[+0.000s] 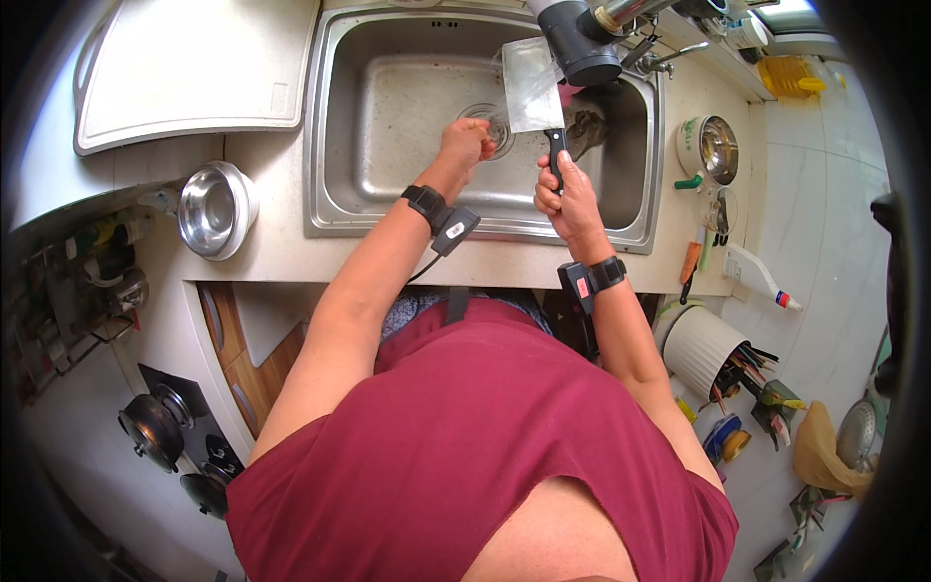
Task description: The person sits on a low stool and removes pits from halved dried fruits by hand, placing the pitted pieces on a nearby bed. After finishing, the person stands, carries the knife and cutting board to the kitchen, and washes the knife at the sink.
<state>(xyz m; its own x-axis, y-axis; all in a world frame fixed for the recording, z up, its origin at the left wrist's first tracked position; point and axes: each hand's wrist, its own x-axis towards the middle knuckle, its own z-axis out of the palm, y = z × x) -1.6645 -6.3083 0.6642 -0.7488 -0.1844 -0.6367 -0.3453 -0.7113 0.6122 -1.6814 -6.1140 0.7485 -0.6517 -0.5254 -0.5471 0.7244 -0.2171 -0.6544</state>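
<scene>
My right hand (569,190) is closed around the black handle of a kitchen cleaver (533,87), its broad blade pointing away from me over the stainless steel sink (407,145). Beside the dark faucet head (590,64), the blade is wet and water sprays across it. To the left of the cleaver, my left hand (465,145) hovers above the drain (502,138) with its fingers curled; whether it holds anything small cannot be told. A dark, crumpled item (585,132) lies at the right of the basin.
A white cutting board (193,65) lies left of the sink, with nested metal bowls (211,211) below it. On the right counter are a metal-lined pot (716,149), an orange-handled knife (691,262) and a white bottle (756,273). A ribbed utensil holder (702,345) stands lower right.
</scene>
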